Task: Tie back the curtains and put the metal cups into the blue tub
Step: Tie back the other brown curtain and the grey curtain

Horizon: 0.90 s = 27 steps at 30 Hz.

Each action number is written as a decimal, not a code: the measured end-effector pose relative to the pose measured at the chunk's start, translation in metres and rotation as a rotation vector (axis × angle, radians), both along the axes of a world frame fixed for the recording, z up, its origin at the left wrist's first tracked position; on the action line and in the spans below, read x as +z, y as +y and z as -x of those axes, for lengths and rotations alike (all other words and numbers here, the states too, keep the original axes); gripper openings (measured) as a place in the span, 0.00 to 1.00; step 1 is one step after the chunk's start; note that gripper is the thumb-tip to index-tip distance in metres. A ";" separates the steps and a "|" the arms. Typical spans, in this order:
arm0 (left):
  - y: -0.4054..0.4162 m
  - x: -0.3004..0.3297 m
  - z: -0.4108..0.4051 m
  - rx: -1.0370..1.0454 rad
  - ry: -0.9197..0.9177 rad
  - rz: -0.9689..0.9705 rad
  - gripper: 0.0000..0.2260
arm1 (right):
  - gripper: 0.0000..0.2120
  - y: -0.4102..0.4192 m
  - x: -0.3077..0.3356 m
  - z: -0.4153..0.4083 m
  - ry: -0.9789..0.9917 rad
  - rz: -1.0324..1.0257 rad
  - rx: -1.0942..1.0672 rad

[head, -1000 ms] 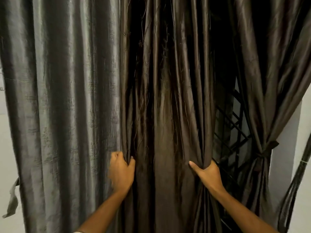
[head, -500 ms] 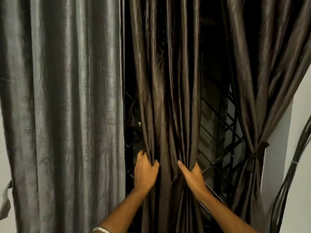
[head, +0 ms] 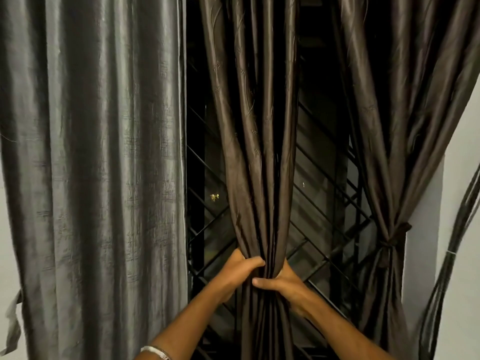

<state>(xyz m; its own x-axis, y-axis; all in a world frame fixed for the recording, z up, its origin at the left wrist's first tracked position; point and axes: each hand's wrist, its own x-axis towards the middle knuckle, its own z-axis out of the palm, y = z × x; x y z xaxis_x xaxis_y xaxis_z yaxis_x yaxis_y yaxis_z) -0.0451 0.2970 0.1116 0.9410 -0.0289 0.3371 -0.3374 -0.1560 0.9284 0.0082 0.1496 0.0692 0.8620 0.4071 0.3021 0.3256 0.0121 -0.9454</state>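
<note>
While both hands' fingers (head: 255, 261) curl tight, they bunch the brown curtain (head: 255, 152).

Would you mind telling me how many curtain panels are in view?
3: a grey curtain hanging loose at left, a brown curtain bunched in both hands at centre, and a tied-back brown curtain at right. More may lie outside the frame.

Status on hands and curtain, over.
Left hand and right hand both clamped on middle brown curtain, bunched. No tie on it. Nothing in the way.
</note>
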 end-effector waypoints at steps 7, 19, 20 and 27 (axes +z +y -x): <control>0.026 0.014 0.005 -0.007 0.026 0.055 0.33 | 0.23 0.010 0.001 0.004 0.003 -0.008 -0.155; -0.008 0.031 -0.037 0.244 -0.056 -0.026 0.34 | 0.21 0.046 0.017 0.021 -0.119 0.209 0.056; -0.008 0.030 -0.040 0.278 -0.042 -0.006 0.29 | 0.22 0.041 0.021 0.022 -0.097 0.229 0.106; 0.001 0.031 -0.038 0.349 -0.031 0.062 0.15 | 0.45 -0.020 0.059 -0.009 0.090 0.213 -0.016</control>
